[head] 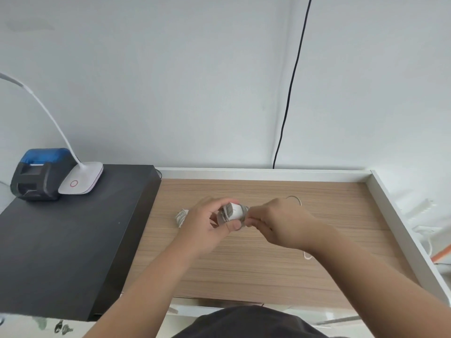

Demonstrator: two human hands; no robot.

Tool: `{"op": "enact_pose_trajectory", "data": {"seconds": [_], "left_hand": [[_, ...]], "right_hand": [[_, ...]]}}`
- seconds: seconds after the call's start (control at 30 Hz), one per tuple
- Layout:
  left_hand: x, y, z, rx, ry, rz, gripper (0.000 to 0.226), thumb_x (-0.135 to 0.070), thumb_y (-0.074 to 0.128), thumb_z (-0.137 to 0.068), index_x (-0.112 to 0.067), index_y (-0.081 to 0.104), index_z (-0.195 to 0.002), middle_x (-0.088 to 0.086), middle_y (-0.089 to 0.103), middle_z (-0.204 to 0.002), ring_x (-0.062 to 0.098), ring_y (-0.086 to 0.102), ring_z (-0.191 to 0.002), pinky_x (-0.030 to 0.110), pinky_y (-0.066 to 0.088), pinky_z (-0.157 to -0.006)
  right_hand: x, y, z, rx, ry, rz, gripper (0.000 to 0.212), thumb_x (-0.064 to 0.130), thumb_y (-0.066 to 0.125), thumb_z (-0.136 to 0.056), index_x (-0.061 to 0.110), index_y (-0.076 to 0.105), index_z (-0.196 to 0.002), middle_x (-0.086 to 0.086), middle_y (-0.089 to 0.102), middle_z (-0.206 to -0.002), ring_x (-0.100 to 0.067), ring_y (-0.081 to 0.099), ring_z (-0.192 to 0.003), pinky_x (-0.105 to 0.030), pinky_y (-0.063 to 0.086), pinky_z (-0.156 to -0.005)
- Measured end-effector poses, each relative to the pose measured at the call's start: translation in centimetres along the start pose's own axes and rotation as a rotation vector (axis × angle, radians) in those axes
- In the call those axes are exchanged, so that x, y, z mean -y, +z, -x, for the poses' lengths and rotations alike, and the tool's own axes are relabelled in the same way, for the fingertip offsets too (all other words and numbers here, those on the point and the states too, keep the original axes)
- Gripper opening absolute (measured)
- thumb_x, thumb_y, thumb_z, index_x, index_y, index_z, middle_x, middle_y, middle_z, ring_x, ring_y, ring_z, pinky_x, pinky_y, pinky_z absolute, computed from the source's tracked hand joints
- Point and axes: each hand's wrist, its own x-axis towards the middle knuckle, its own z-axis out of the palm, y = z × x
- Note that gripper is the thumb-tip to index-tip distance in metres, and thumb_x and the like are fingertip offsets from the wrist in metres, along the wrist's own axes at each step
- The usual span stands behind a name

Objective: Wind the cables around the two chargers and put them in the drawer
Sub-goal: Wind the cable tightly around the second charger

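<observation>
Chargers are the concern here, and one white charger (234,211) is held above the middle of the wooden desk (268,245), already wrapped in several turns of pale cable. It is gripped by the left hand (207,228), whose thumb is pressed against its near side and whose fingers are curled over its far side. The right hand (278,223) is closed in a pinch on the cable end just beside the charger's right face. A loose loop of cable (295,200) is seen behind the right hand, and another short bend shows below the right wrist. A second bundle of pale cable (181,216) is laid on the wood just left of the left hand; whether a charger sits inside it cannot be told. The desk surface is light, grained wood and is bordered at the back and the right by a raised white rim (263,172). To the left, a flat black slab (73,230) is set at a higher level, and on its far corner a white desk lamp (81,180) with a bent neck is placed beside a blue and dark grey device (36,174). A plain white wall (170,81) is faced, and a black cord (291,84) is hung down it to the desk's back edge.
</observation>
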Motion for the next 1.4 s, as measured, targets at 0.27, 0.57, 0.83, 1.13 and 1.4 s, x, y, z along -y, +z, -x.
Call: {"op": "enact_pose_trajectory", "data": {"seconds": [0.27, 0.57, 0.83, 1.13, 1.4], "left_hand": [[0.5, -1.8, -0.1, 0.332, 0.029, -0.118, 0.039, -0.034, 0.079, -0.075, -0.049, 0.064, -0.108, -0.023, 0.059, -0.095, 0.003, 0.059, -0.084, 0.023, 0.051, -0.077], [-0.7, -2.9, 0.3, 0.508, -0.128, 0.647, 0.045, -0.038, 0.084, -0.068, -0.025, 0.069, -0.109, -0.002, 0.068, -0.097, 0.02, 0.066, -0.09, 0.036, 0.058, -0.074], [-0.8, -1.4, 0.2, 0.323, -0.112, 1.236, 0.049, -0.035, 0.087, -0.065, -0.014, 0.073, -0.106, 0.008, 0.073, -0.091, 0.017, 0.07, -0.07, 0.03, 0.061, -0.061], [-0.6, -0.1, -1.3, 0.197, -0.197, 1.33, 0.066, -0.032, 0.089, -0.063, -0.023, 0.063, -0.124, 0.009, 0.069, -0.104, 0.017, 0.065, -0.072, 0.032, 0.06, -0.072], [-1.0, -0.1, -2.6, -0.12, -0.264, 1.4, 0.041, -0.021, 0.056, -0.089, -0.015, 0.055, -0.13, 0.007, 0.066, -0.11, 0.014, 0.064, -0.073, 0.029, 0.06, -0.073]], "right_hand": [[-2.7, 1.6, 0.2, -0.075, 0.027, -0.171, 0.041, 0.06, 0.038, -0.09, 0.027, 0.063, -0.088, 0.008, 0.055, -0.057, -0.012, 0.049, -0.055, -0.038, 0.053, -0.055], [-1.9, 2.2, -0.2, -0.263, 0.013, -0.848, 0.017, 0.036, 0.056, -0.091, 0.032, 0.068, -0.079, 0.01, 0.068, -0.077, -0.014, 0.062, -0.07, -0.027, 0.049, -0.066], [-1.1, 4.6, 0.0, -0.442, 0.04, -0.726, 0.018, 0.028, 0.049, -0.098, 0.038, 0.061, -0.091, 0.027, 0.058, -0.074, -0.001, 0.054, -0.062, -0.01, 0.038, -0.061], [-3.5, 6.9, 0.7, -0.318, 0.287, -0.817, 0.014, 0.032, 0.061, -0.091, 0.026, 0.073, -0.088, 0.011, 0.061, -0.085, -0.013, 0.061, -0.074, -0.027, 0.05, -0.072], [-4.0, 7.8, 2.5, -0.234, 0.422, -1.129, 0.033, 0.031, 0.046, -0.086, 0.021, 0.074, -0.1, 0.014, 0.049, -0.061, -0.002, 0.041, -0.059, -0.018, 0.032, -0.062]]}}
